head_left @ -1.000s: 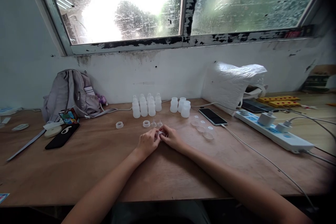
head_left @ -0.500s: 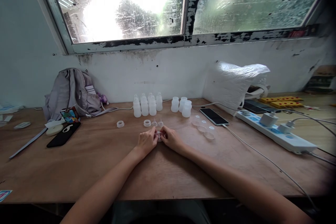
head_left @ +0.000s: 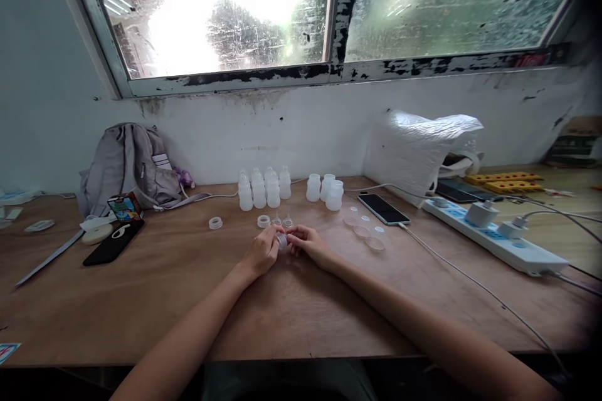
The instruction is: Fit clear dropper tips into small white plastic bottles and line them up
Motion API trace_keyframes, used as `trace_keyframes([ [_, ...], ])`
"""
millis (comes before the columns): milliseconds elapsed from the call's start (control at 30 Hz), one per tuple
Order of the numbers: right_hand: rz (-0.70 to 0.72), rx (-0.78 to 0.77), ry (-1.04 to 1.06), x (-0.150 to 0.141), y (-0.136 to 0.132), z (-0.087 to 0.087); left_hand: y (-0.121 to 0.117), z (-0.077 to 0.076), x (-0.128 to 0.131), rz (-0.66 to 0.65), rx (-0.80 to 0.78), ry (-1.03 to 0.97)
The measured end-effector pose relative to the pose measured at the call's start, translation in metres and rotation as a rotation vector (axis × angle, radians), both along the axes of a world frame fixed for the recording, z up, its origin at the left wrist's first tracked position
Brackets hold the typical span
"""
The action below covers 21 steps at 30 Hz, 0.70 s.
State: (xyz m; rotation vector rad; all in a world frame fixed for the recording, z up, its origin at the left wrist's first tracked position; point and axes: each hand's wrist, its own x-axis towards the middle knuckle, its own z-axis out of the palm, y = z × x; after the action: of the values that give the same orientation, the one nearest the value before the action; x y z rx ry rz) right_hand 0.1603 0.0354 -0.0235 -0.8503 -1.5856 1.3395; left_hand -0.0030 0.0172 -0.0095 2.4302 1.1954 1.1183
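Between my left hand (head_left: 261,252) and my right hand (head_left: 310,247), a ribbed translucent bottle collar ring (head_left: 282,241) is pinched, tilted on its side just above the table. Fingers of both hands are closed on it and cover part of it. Just beyond my fingertips are two clear bottle teats (head_left: 288,222). One loose collar ring (head_left: 264,221) lies left of them, and another collar ring (head_left: 215,223) farther left. Behind stand several frosted baby bottles with tops (head_left: 258,193). To their right are three bottles without tops (head_left: 333,195).
Clear round discs (head_left: 375,243) and small white discs lie right of my hands, near a phone (head_left: 383,208) on a cable. A power strip (head_left: 493,235) and a plastic-wrapped bundle (head_left: 409,150) are at the right. A backpack (head_left: 126,166) and black phone-like slab (head_left: 110,244) are at the left.
The collar ring has been lifted and tipped so its ribbed side shows. My left hand has turned slightly, and my right fingers have shifted along the ring.
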Motion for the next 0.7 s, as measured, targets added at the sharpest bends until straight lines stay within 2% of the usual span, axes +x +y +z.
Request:
trace_keyframes([
  [133, -0.026, 0.066, -0.038, -0.001, -0.002, 0.000, -0.004, 0.006, -0.002, 0.022, -0.131, 0.020],
  [200, -0.050, 0.099, -0.075, -0.002, -0.003, 0.000, -0.005, 0.007, -0.002, 0.036, -0.145, 0.047],
  [333, -0.107, 0.150, -0.134, -0.002, -0.005, 0.000, -0.007, 0.007, 0.000, 0.038, -0.040, 0.167],
  [467, -0.179, 0.270, -0.233, -0.002, -0.009, 0.001, -0.008, 0.006, 0.002, 0.048, 0.067, 0.229],
  [700, -0.246, 0.410, -0.358, -0.004, -0.012, 0.005, -0.008, 0.004, 0.004, 0.083, 0.092, 0.281],
])
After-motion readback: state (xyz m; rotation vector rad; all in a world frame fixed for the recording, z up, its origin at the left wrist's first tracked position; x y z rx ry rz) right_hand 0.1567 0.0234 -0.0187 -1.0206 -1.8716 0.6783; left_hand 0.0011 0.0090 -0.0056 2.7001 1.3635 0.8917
